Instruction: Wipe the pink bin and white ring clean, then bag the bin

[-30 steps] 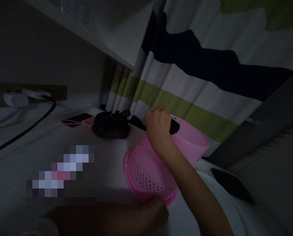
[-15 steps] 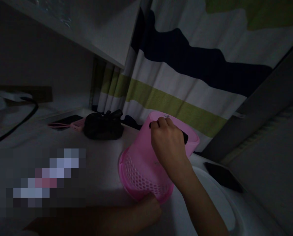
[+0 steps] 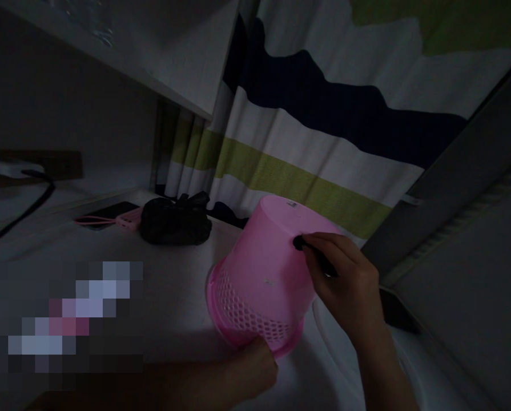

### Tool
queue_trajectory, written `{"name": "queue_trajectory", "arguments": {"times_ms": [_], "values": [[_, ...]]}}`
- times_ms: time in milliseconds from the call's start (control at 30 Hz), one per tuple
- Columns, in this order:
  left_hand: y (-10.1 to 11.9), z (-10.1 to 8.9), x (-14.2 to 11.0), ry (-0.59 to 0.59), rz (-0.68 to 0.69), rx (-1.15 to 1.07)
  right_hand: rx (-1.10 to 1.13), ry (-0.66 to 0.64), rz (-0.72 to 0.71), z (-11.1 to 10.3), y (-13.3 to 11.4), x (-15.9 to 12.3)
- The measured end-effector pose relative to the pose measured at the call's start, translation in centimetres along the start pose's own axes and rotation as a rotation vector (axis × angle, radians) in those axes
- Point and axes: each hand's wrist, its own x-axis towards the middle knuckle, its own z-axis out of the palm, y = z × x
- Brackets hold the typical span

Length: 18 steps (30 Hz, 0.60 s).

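Note:
A pink plastic wastebasket (image 3: 259, 251) leans upside down, its closed base at the upper right and its perforated rim band at the lower left. Low in the view, my left hand (image 3: 257, 365) is closed at the near part of the rim and appears to grip it; its fingertips are hidden. At the upper right side of the basket, my right hand (image 3: 349, 279) pinches a black stick-like tool (image 3: 298, 242) with a rounded end. That end is at the basket's wall near the base edge; whether it touches I cannot tell.
Behind the basket sits a knotted black plastic bag (image 3: 176, 220), beside a pink strapped item (image 3: 129, 220) and a dark flat object (image 3: 105, 216). A striped curtain (image 3: 302, 131) hangs at the back. A round white basin-like rim (image 3: 328, 337) lies right; a cable (image 3: 28, 214) runs left.
My right hand has moved right and down from the basket's base, and the black tool's rounded end now shows. My left hand stays at the rim.

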Motion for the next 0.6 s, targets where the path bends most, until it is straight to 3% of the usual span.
{"name": "queue_trajectory", "arguments": {"times_ms": [133,333,467,600], "values": [[0.0,-0.1,0.0,0.002,0.031,-0.001,0.025,0.045,-0.007,-0.8,1.9,-1.8],[-0.2,0.0,0.1,0.053,0.047,0.022,0.148,0.008,0.014,-1.7,6.1,-3.6],[-0.7,-0.3,0.4,0.011,0.126,-0.012,0.226,0.026,0.041,-1.3,9.4,-4.5],[-1.1,-0.1,0.3,0.057,0.166,0.026,0.317,0.049,0.176,-0.1,12.2,-5.1]]}}
